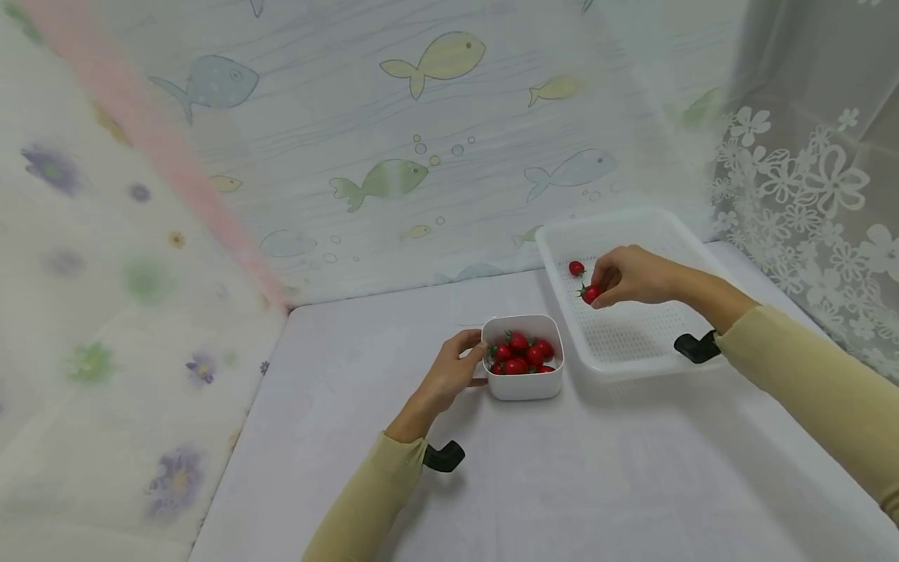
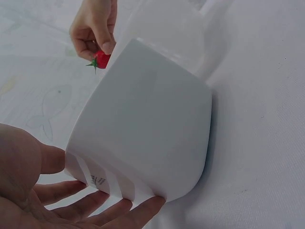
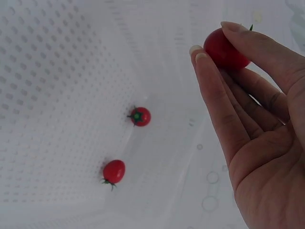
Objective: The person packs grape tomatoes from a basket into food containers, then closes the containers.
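Observation:
My right hand point(image 1: 635, 275) pinches a red cherry tomato point(image 3: 223, 50) between thumb and fingertips, over the white perforated basket point(image 1: 597, 361). Two more cherry tomatoes lie in that basket in the right wrist view, one with its green stem end showing point(image 3: 141, 116) and one on its side point(image 3: 114, 171). My left hand point(image 1: 449, 371) holds the left side of a small white container point(image 1: 523, 386). Its fingertips press the outer wall and the thumb reaches the rim. Several cherry tomatoes point(image 1: 516, 364) sit inside the container.
Container and basket stand close together on a white-covered table point(image 1: 506, 476). Behind rises a fish-patterned cloth point(image 1: 295, 156); a flower-printed cloth point(image 1: 105, 312) hangs at the left. White lace point(image 1: 808, 176) borders the right side, near the basket.

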Demonstrator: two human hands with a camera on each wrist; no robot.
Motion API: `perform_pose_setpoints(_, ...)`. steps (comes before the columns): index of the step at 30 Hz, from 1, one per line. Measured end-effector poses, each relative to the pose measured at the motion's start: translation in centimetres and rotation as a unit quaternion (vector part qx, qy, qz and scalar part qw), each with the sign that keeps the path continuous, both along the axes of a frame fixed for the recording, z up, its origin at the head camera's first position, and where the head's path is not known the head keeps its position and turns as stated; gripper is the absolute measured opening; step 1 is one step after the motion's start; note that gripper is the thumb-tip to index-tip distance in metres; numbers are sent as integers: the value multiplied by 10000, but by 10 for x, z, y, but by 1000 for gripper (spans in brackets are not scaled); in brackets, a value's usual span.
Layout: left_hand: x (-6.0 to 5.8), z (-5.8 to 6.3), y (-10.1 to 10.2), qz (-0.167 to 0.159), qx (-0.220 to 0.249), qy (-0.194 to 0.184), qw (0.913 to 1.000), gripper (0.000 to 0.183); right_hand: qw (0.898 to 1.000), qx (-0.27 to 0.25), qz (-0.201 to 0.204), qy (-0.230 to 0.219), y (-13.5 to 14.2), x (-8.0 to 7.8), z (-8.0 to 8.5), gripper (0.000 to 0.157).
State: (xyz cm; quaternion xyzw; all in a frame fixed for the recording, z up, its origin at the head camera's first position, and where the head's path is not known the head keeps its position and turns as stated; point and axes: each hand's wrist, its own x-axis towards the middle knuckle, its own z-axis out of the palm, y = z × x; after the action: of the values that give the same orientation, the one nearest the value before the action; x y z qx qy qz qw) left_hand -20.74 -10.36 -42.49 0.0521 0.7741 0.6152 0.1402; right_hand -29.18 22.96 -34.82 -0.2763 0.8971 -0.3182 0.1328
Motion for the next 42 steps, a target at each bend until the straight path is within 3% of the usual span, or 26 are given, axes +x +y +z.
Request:
perform_pose_setpoints(17,0,-1,1,35,-119,112,9999,37,9981,-599,109,-123,-18,31,2,22)
perform_pose_setpoints(35,-1,-1,0,91,-134,83,9998,37,9949,-909,-415,125,-73,62,-4,21)
perform_pose_setpoints(42,-1,-3,0,119,-113,0,9999,38,9943,-924,-525,59,-101,68,-17,24)
